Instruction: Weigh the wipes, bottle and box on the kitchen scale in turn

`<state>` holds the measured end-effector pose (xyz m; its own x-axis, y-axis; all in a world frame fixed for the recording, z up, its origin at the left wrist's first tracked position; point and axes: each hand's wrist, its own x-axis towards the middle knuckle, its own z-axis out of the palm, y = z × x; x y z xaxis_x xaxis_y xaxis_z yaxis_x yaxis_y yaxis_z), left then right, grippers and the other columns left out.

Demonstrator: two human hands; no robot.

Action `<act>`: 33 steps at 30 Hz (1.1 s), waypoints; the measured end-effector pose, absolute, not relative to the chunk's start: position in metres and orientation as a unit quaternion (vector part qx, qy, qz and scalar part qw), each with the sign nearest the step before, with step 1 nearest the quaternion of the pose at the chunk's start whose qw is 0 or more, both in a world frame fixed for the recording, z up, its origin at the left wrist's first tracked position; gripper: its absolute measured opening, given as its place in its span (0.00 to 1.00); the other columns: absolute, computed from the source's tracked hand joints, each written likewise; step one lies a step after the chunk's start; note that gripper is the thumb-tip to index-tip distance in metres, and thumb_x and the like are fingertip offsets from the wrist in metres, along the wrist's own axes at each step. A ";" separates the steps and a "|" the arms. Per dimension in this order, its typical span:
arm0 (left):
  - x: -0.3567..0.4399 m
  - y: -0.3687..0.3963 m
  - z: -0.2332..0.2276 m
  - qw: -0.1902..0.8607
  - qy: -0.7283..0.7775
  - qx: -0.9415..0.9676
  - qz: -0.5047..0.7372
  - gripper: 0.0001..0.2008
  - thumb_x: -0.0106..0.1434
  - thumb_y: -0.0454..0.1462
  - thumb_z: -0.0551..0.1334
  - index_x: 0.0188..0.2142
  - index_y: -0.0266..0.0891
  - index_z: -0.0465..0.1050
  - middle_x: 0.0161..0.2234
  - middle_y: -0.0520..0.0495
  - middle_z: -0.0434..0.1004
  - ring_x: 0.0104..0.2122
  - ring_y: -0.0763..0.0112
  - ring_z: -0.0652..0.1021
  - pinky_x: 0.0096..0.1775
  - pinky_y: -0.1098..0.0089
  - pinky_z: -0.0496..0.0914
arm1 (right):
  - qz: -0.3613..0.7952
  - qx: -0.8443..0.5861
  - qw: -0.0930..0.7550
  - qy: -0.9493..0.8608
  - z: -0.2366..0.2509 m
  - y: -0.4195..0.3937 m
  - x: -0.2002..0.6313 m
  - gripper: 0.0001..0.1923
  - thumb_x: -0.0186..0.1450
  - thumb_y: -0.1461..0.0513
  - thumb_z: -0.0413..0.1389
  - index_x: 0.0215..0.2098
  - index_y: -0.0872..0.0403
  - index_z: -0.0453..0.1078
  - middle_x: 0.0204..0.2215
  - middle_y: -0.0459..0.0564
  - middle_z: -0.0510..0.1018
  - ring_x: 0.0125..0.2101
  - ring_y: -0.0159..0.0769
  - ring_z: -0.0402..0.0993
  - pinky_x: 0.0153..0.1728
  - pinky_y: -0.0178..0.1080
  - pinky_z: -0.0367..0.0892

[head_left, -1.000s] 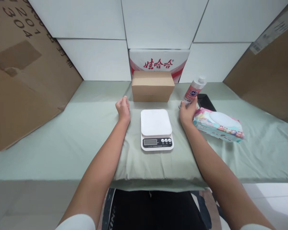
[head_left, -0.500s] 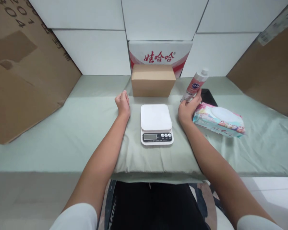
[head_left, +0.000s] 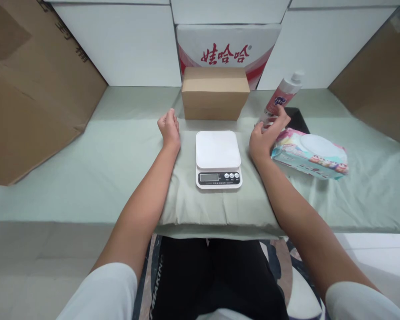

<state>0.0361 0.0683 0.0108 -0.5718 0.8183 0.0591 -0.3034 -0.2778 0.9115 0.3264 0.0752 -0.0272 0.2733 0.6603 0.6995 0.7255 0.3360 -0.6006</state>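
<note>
A white digital kitchen scale lies between my forearms, its platform bare and its display blank. My left hand rests on the cloth left of the scale, closed in a loose fist with nothing visible in it. My right hand is at the lower part of a clear bottle with a pink label and white cap. Thumb and fingers are apart in front of the bottle, and a fingertip overlaps its label. Whether they touch it is hard to tell. The hand partly hides the bottle's base.
Beside my right wrist lies a wipes pack, with a black tray behind it. A brown carton stands behind the scale, before a white and red box. Large cardboard panels flank the green cloth-covered table.
My right hand's fingers have spread wider at the bottle. The view has tilted down, so everything sits higher in the picture. My left hand stays in a fist.
</note>
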 end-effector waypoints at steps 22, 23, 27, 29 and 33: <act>0.035 0.069 0.008 0.371 0.458 0.284 0.756 0.31 0.68 0.46 0.67 0.21 0.43 0.47 0.19 0.59 0.43 0.19 0.79 0.48 0.23 0.67 0.43 | 0.015 -0.561 0.619 -0.549 -0.018 0.072 0.318 0.30 0.59 0.71 0.51 0.60 0.51 0.63 0.52 0.55 0.67 0.46 0.41 0.71 0.48 0.49 0.77; 0.035 0.069 0.007 0.370 0.457 0.285 0.757 0.31 0.68 0.46 0.67 0.20 0.43 0.47 0.18 0.59 0.43 0.19 0.79 0.48 0.23 0.67 0.42 | 0.015 -0.560 0.622 -0.547 -0.018 0.072 0.318 0.30 0.59 0.71 0.51 0.60 0.51 0.64 0.51 0.55 0.67 0.46 0.41 0.71 0.48 0.49 0.77; 0.035 0.068 0.007 0.366 0.455 0.289 0.758 0.30 0.67 0.44 0.67 0.20 0.43 0.47 0.17 0.59 0.45 0.18 0.79 0.49 0.23 0.67 0.42 | 0.017 -0.559 0.629 -0.540 -0.016 0.071 0.316 0.31 0.59 0.71 0.52 0.60 0.51 0.64 0.51 0.55 0.68 0.45 0.40 0.71 0.47 0.47 0.77; 0.035 0.068 0.007 0.364 0.455 0.288 0.759 0.29 0.66 0.43 0.66 0.20 0.43 0.47 0.17 0.59 0.46 0.18 0.79 0.49 0.23 0.67 0.43 | 0.023 -0.557 0.634 -0.536 -0.016 0.071 0.315 0.31 0.60 0.72 0.52 0.60 0.50 0.64 0.51 0.55 0.68 0.44 0.39 0.71 0.45 0.44 0.76; 0.035 0.068 0.006 0.366 0.455 0.293 0.757 0.28 0.66 0.42 0.66 0.19 0.43 0.48 0.18 0.58 0.46 0.18 0.79 0.50 0.23 0.67 0.42 | 0.032 -0.553 0.634 -0.539 -0.015 0.069 0.315 0.31 0.60 0.71 0.51 0.61 0.50 0.64 0.52 0.55 0.69 0.43 0.37 0.72 0.45 0.43 0.76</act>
<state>0.0347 0.0676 0.0058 -0.5607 0.8206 0.1109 -0.2878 -0.3187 0.9031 0.3147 0.0688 -0.0153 0.4171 0.6373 0.6480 0.5552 0.3859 -0.7368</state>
